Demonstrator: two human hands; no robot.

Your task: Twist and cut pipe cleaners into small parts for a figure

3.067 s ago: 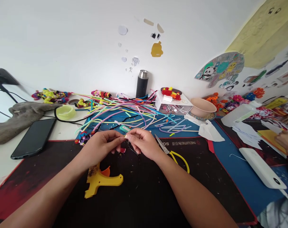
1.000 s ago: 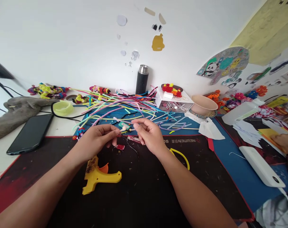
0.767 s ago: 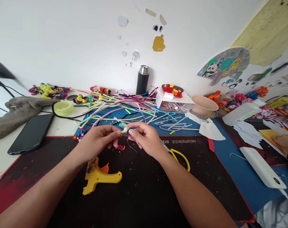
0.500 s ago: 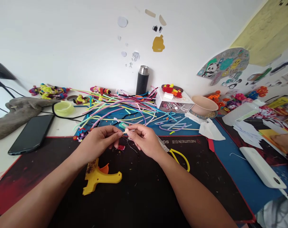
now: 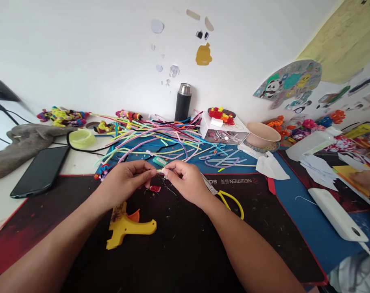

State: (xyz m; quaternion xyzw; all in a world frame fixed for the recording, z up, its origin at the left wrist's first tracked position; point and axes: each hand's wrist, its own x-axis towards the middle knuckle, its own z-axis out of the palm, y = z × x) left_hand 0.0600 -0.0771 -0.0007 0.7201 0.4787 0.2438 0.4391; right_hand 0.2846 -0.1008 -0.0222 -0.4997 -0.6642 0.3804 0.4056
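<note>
My left hand (image 5: 127,182) and my right hand (image 5: 185,181) meet fingertip to fingertip above the black desk mat (image 5: 179,248). Both pinch one small pale piece (image 5: 162,171) between thumbs and forefingers. A small red fuzzy bit (image 5: 155,189) lies on the mat just under my fingers. A yellow glue gun (image 5: 127,226) rests below my left wrist. Yellow-handled scissors (image 5: 224,197) lie right of my right hand. Behind my hands spreads a pile of coloured pipe cleaners (image 5: 160,140).
A black phone (image 5: 40,171) and a grey cloth (image 5: 23,142) lie at the left. A black flask (image 5: 183,101), a clear box (image 5: 226,132) and a pink bowl (image 5: 261,136) stand at the back. Another person's hand (image 5: 366,181) rests on paper at the right, near a white power bank (image 5: 337,213).
A second ago my hands were apart, the right one lifted and loose. Since then it has come back to the left, and both now pinch the small pale piece together.
</note>
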